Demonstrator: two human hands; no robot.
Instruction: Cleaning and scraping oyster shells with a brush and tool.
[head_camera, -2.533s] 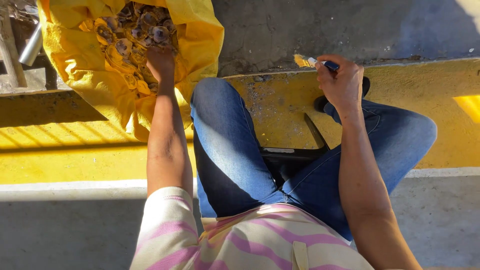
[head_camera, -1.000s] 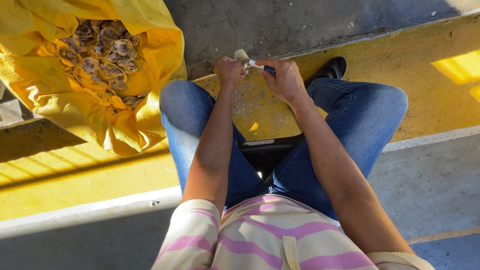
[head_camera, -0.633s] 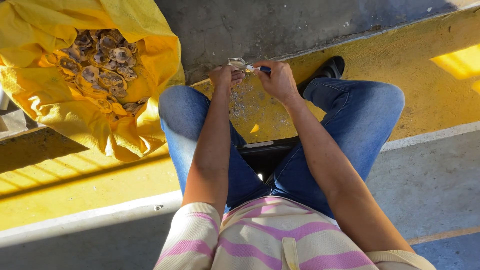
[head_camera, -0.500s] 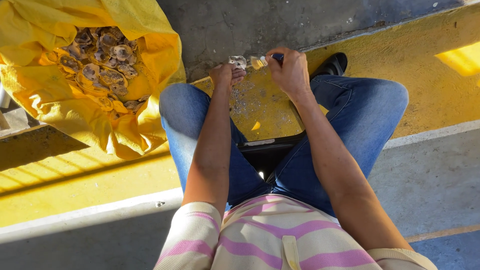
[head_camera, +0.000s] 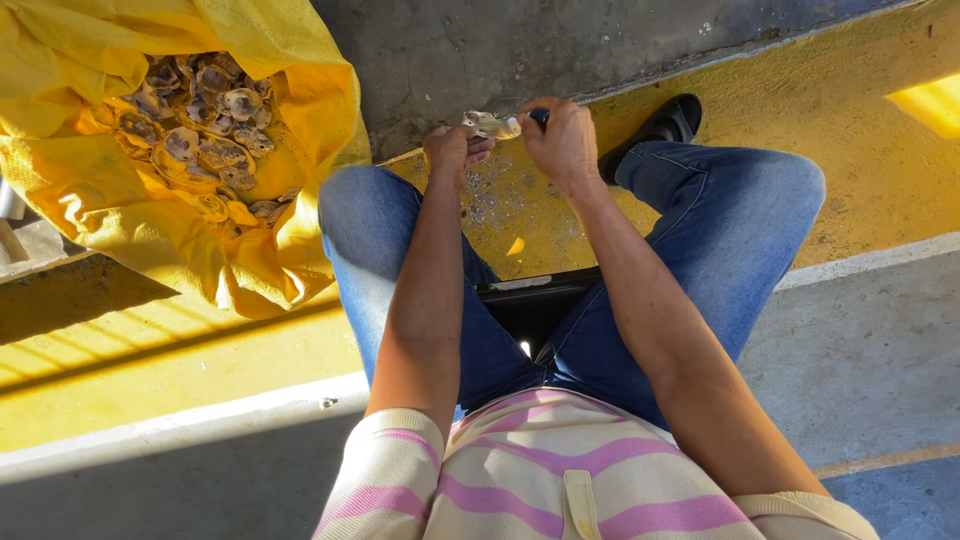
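Oyster (head_camera: 490, 124) sits pinched in the left hand (head_camera: 452, 150) fingertips, just beside the right hand (head_camera: 562, 140), fingers clamped round a dark-handled knife (head_camera: 538, 116). The blade could slip off the shell towards the left fingers.

Both bare forearms reach forward between the knees, close together. The left hand (head_camera: 452, 150) is curled, fingers gripping from below. The right hand (head_camera: 562, 140) is closed in a fist just beside it, knuckles up.
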